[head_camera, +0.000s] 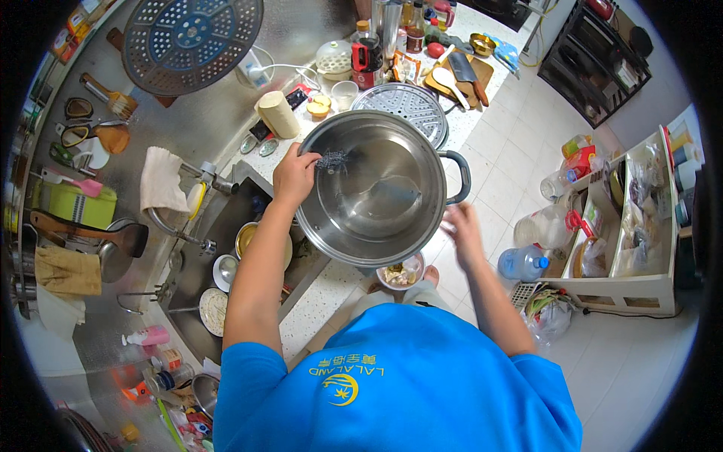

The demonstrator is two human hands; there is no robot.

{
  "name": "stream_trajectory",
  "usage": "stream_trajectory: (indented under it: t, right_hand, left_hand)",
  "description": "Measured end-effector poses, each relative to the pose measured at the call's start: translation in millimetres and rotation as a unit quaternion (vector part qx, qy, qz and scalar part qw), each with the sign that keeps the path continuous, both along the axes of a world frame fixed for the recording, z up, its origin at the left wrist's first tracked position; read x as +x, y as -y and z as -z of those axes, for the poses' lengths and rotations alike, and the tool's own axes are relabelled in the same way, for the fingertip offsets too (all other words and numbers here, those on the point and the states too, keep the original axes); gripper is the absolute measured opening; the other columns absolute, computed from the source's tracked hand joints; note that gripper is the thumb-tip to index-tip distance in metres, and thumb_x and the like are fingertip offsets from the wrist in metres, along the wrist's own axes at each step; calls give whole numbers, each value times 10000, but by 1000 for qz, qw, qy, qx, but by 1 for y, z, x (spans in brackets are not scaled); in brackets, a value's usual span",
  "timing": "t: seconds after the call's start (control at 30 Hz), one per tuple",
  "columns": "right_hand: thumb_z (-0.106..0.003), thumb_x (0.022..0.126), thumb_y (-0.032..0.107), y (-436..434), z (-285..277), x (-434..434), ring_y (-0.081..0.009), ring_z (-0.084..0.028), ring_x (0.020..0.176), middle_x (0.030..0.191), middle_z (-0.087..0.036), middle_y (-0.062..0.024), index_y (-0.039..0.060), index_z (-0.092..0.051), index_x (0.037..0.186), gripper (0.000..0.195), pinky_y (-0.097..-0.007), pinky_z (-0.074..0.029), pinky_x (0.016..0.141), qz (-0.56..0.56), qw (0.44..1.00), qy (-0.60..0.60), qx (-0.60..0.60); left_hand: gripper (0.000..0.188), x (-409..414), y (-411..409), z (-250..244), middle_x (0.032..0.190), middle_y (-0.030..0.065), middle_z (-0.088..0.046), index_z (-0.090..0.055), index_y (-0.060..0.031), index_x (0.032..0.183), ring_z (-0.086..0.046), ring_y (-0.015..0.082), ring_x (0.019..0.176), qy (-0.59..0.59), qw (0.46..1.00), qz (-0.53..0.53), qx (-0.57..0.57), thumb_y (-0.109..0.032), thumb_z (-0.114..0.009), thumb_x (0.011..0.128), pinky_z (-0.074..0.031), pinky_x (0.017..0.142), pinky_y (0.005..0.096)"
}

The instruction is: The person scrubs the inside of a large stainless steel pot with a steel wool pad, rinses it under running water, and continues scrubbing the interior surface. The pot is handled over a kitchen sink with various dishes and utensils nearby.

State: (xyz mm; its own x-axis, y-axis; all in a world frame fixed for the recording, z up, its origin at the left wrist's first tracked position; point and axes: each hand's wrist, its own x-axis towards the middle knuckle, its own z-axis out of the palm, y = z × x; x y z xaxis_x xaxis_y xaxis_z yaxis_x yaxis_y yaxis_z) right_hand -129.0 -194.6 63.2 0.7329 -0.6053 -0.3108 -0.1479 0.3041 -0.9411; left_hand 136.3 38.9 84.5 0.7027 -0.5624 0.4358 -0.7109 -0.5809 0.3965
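Note:
A large stainless steel pot (367,226) is tilted so that its shiny interior faces me, with a little liquid pooled inside. My left hand (295,176) grips its left side, thumb over the rim; the handle there is hidden. At that thumb, a dark steel wool scrubber (332,160) lies against the inner wall. The pot's black-covered right handle (458,176) is free of any hand. Just below it, my right hand (464,234) is motion-blurred beside the rim, fingers apart and holding nothing; whether it touches the pot is unclear.
A sink (195,248) with dishes and a faucet (175,226) lies left. Behind the pot are a perforated steamer plate (404,110) and a cleaver (464,69) on a cutting board (483,70). A bowl of food (402,274) sits below the pot; a shelf unit (610,271) stands right.

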Motion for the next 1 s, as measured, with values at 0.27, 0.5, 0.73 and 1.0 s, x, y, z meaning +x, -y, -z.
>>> stream_trajectory:
  t: [0.27,0.5,0.73,1.0]
  right_hand:
    - [-594,777,28,-41,13,9,-276,-524,977,1113,-454,-192,-25,-416,1230,490,-335,-467,788,0,932,-10,-363]
    - [-530,723,-39,-19,-29,25,-208,-533,753,979,-520,-141,-27,-512,1139,416,-292,-452,639,62,905,50,-417]
    - [-507,698,16,38,-85,62,-223,-551,765,936,-552,-131,-36,-566,1074,384,-300,-453,688,32,889,103,-445]
    - [-542,685,19,79,-134,121,-284,-571,951,1001,-565,-159,-30,-569,1092,411,-328,-447,840,-221,810,113,-531]
  left_hand:
    - [132,-12,1,-4,914,94,-550,-689,-113,895,-605,297,788,15,999,-27,-12,-72,-613,795,-488,671,384]
    - [121,-34,-4,-29,916,118,-561,-676,-72,892,-598,324,800,6,995,-85,-48,-75,-583,815,-481,686,397]
    - [140,-85,-7,-37,879,152,-562,-651,-19,901,-584,323,810,-54,980,-150,-118,-29,-579,781,-460,693,372]
    - [142,-158,8,19,862,167,-579,-646,-20,898,-591,305,785,-188,944,-172,-212,-48,-597,768,-464,698,366]
